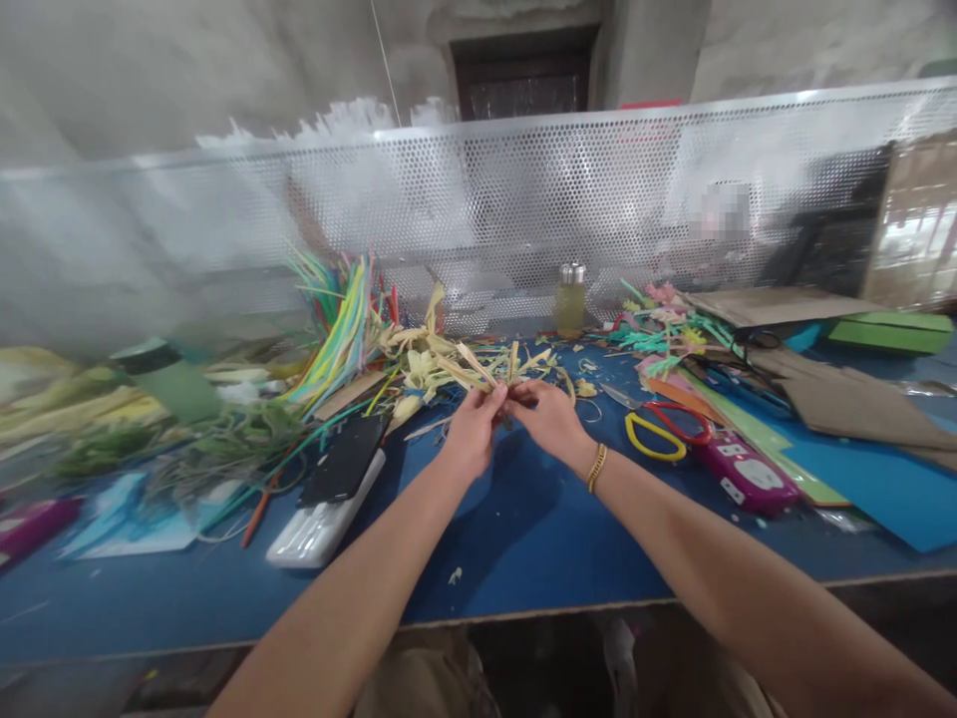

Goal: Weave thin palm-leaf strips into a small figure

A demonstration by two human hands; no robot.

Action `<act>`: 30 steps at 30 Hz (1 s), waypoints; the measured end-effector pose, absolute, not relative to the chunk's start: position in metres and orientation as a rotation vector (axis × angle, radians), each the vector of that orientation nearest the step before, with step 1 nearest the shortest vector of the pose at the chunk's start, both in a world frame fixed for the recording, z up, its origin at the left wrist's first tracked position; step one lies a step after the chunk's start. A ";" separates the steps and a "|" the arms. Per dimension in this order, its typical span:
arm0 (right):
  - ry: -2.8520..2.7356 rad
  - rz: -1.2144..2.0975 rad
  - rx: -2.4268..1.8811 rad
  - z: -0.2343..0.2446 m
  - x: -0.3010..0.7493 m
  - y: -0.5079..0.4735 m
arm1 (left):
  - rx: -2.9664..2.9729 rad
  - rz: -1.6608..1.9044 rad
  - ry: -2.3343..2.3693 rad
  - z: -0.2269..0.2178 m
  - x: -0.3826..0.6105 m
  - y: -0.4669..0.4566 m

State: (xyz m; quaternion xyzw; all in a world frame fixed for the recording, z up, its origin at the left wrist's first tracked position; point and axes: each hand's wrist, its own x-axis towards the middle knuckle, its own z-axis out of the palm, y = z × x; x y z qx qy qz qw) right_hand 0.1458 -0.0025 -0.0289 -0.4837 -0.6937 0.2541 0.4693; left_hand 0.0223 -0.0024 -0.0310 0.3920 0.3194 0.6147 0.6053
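Observation:
My left hand (473,431) and my right hand (548,417) meet over the middle of the blue table (523,538). Both are closed, pinching pale dried leaf strips (478,367) that fan up and back from my fingers. A gold bracelet (596,467) sits on my right wrist. Just behind my hands lies a loose pile of the same pale strips (430,364).
A bundle of coloured strips (340,324) lies at the back left, with a black phone (344,457) on a white case (323,524) nearer. Yellow-and-red scissors (662,431), a magenta device (744,477), a small bottle (570,299), cardboard and a perforated metal screen (523,199) are also in view.

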 end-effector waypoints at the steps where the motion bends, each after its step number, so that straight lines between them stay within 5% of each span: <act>1: -1.683 0.684 -1.166 -0.031 0.145 -0.001 | 0.932 1.433 0.742 -0.032 0.023 -0.002; 30: -1.682 0.825 -1.028 -0.029 0.145 0.002 | 0.847 1.449 0.862 -0.023 0.010 0.001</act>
